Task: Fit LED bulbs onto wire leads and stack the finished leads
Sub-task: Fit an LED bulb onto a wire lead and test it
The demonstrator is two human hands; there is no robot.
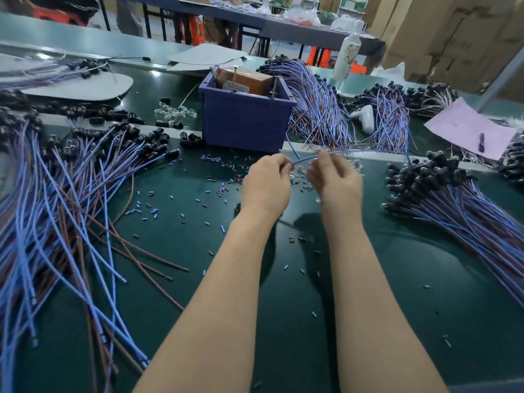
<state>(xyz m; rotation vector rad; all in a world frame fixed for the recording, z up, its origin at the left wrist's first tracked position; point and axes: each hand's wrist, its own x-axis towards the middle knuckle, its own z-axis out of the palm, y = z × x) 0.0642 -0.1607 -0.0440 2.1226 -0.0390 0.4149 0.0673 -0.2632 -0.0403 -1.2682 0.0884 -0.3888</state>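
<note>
Left hand [266, 184] and right hand [334, 180] pinch one blue wire lead [304, 159]

Blue, seemingly brown leads [65, 222]; purple bin [243, 123].

there is a single view, from a camera worn on the person's head. it looks forward and steeply down onto the dark green table [397, 279], from above its near edge. it sits close: both forearms run up from the bottom of the frame to the left hand [266, 185] and right hand [336, 182] near the middle. the wide lens bows the table's sides; beyond its far edge a second table [297, 34] and cartons [453, 38] fill the top.
</note>
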